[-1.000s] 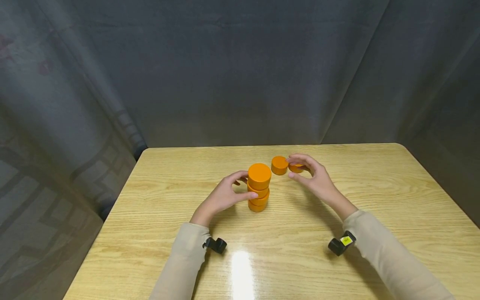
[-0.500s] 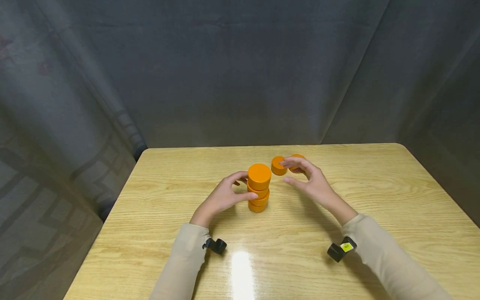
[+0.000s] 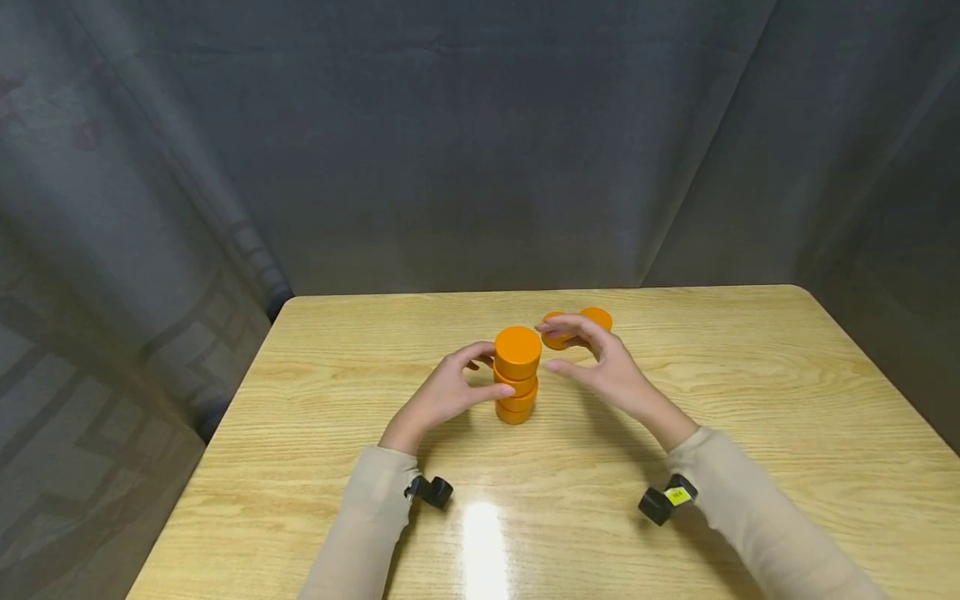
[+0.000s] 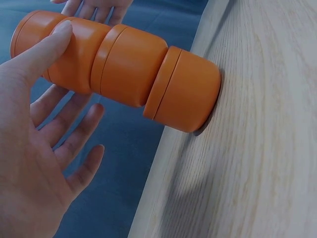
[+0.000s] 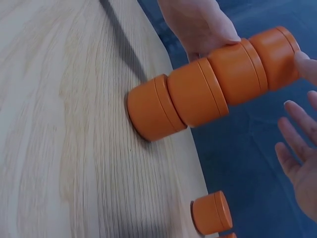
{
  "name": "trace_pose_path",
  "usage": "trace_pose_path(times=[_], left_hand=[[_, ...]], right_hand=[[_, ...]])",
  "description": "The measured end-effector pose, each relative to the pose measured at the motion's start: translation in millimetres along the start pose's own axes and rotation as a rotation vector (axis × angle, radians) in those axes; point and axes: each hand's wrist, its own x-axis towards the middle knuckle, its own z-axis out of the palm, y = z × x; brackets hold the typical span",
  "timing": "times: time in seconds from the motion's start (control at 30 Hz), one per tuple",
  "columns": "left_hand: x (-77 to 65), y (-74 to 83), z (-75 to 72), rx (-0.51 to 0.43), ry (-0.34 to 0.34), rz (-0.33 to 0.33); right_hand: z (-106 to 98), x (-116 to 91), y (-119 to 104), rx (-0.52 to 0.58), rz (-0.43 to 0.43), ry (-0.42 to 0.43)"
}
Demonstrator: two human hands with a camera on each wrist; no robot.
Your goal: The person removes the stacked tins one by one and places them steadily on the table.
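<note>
1. A stack of four orange lidded jars point(image 3: 522, 379) stands upright on the wood-grain counter point(image 3: 787, 400), between the person's two hands. The jars sit slightly out of line with one another, and the lowest touches the counter.
2. The left hand point(image 3: 448, 392) grips the stack at the second jar from the top: its thumb lies across the front of that jar and the index finger reaches round behind. In the left wrist view the remaining fingers are spread loosely.
3. The right hand point(image 3: 606, 367) holds nothing. Its thumb and gently curved fingers are parted widely, beside the upper part of the stack; whether the thumb touches the top jar cannot be told.
4. Behind the right hand, toward the far edge of the counter, are a nearer loose jar point(image 5: 210, 214) and a farther loose jar point(image 3: 597, 318), both orange; the right hand partly covers them in the head view.
5. Beige sleeves point(image 3: 757, 508) cover both forearms, with a black wrist camera point(image 3: 438, 492) on each.
6. A dark grey curtain point(image 3: 465, 150) hangs beyond the counter.
</note>
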Motion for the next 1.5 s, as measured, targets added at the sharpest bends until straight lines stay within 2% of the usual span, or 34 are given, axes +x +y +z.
trace_pose_path(times=[0.4, 0.73, 0.93, 1.5], left_hand=[[-0.7, 1.0, 0.2, -0.011, -0.008, -0.001], [0.8, 2.4, -0.2, -0.014, -0.017, -0.015], [0.1, 3.5, 0.2, -0.031, -0.020, -0.015], [-1.5, 5.7, -2.3, 0.003, -0.008, -0.010]], right_hand=[[12.9, 4.8, -4.9, -0.052, 0.108, -0.037], [19.8, 6.9, -8.9, -0.046, 0.169, -0.059], [22.8, 7.7, -10.0, -0.062, 0.186, -0.059], [24.6, 7.3, -13.6, -0.036, 0.188, -0.040]])
